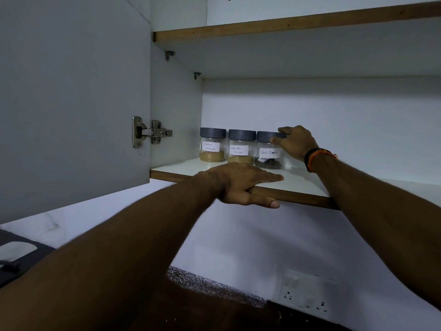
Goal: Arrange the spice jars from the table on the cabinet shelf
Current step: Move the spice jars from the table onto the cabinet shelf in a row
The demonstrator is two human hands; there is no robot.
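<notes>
- We see three clear spice jars with grey lids in a row at the back left of the lower cabinet shelf (300,181), all upright, sides touching or just beside one another.
- Leftmost: Garam Masala jar (212,145), tan powder in the bottom, close to the cabinet's left inner wall.
- Middle: Coriander Powder jar (241,146), yellowish powder in the bottom.
- Rightmost: Black Pepper jar (267,151), dark contents at the bottom.
- Right hand (297,143) is on the Black Pepper jar: fingers curled over the top of the lid, thumb pressed on the lid's side, so we read it as gripping the lid. Jar base sits on the shelf.
- Right wrist carries a black and orange band (317,156).
- Left hand (241,183) rests flat on the shelf's front edge, fingers straight on top, thumb under the wooden lip; it holds no jar.
- Cabinet door (71,91) stands open at left, metal hinge (150,132) visible on its inner face.
- An upper shelf (286,26) with a wooden edge sits above.
- Below: white wall with a socket plate (307,297) and a speckled countertop (210,287).
</notes>
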